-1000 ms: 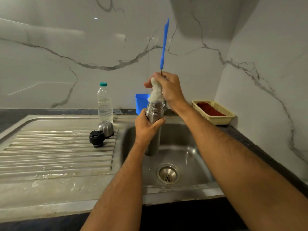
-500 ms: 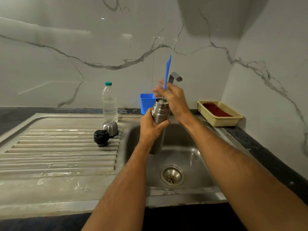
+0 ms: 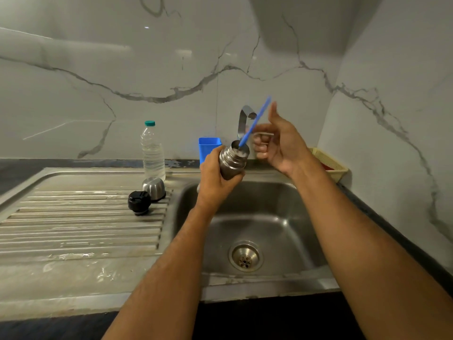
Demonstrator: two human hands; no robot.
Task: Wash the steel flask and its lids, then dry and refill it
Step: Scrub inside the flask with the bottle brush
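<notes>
we stand at a stainless steel sink unit (image 3: 269, 288) set in a dark counter, with grey-veined white marble walls behind and at the right. nearest to us is the square basin with its round drain strainer (image 3: 245, 257), and at the left the ribbed draining board (image 3: 73, 231), which looks wet and streaked.

over the basin our left hand (image 3: 215, 177) grips the body of the cylindrical steel flask (image 3: 232, 161), fingers curled round it, and tilts it so that the open mouth points up and to the right. a thin blue bottle brush handle (image 3: 255, 121) sticks out of the mouth at a slant; the brush head is inside and we cannot see it. our right hand (image 3: 277, 143) is just beside the handle, fingers half spread and loose, the thumb pointing up; it is blurred, and it seems to hold nothing.

on the draining board, well apart from the flask, wait the two lids: the black plastic stopper (image 3: 139, 202) and, touching it behind, the rounded steel cup lid (image 3: 154, 188).

further back stand a clear plastic water bottle with a teal cap (image 3: 152, 150), a blue square plastic cup (image 3: 208, 148), the curved chrome tap (image 3: 245, 119) and a yellow mesh tray with something red in it (image 3: 331, 163).

we judge the risks so: the brush is free in a tilted flask, so it may slide out into the basin. the flask is probably wet and soapy, and one hand alone can let it slip.
</notes>
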